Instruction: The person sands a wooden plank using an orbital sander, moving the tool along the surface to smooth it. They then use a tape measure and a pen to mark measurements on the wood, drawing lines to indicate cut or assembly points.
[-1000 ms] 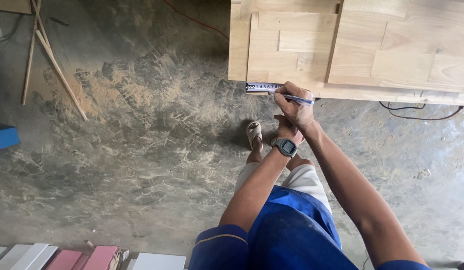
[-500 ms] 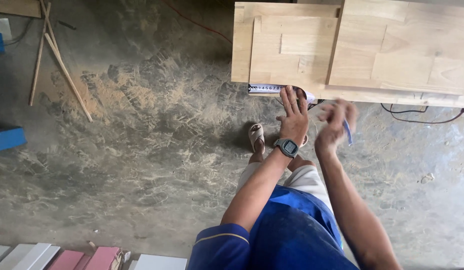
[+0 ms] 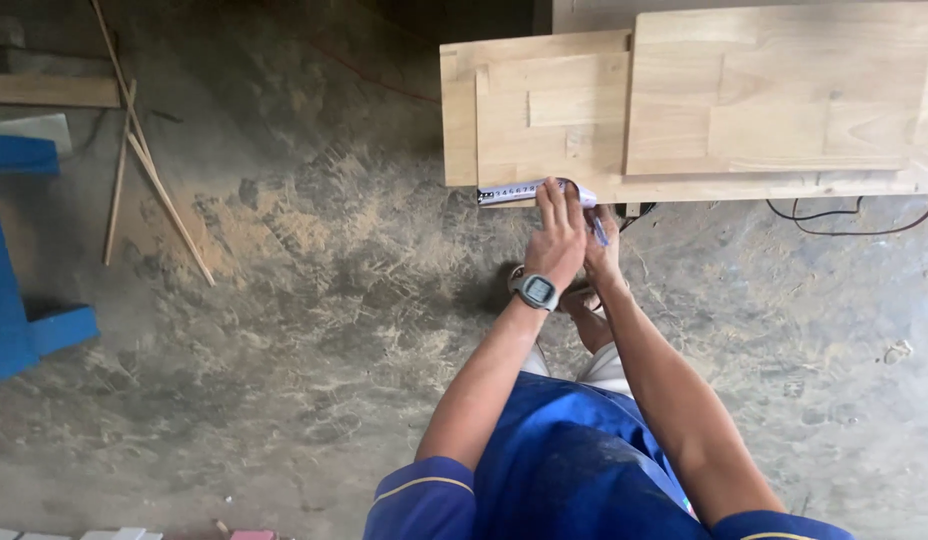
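My left hand point(image 3: 558, 236), with a grey watch point(image 3: 536, 291) on its wrist, lies flat over a white measuring tape point(image 3: 514, 192) at the near edge of a pale wooden board point(image 3: 544, 120). Its fingers press the tape against the board. My right hand point(image 3: 602, 252) sits just behind and partly under the left hand, gripping a blue pen point(image 3: 597, 228) whose tip points toward the tape. A second, larger wooden panel point(image 3: 774, 90) lies on top to the right.
Sawdust covers the concrete floor point(image 3: 314, 300). Thin wooden sticks point(image 3: 154, 180) lie at the left, beside a blue metal frame point(image 3: 24, 320). A black cable point(image 3: 844, 215) runs under the boards at right. My sandalled foot point(image 3: 519, 275) shows below the hands.
My right hand with the pen lifted away to the right, then came back in beside the left hand. The left hand stayed flat on the tape.
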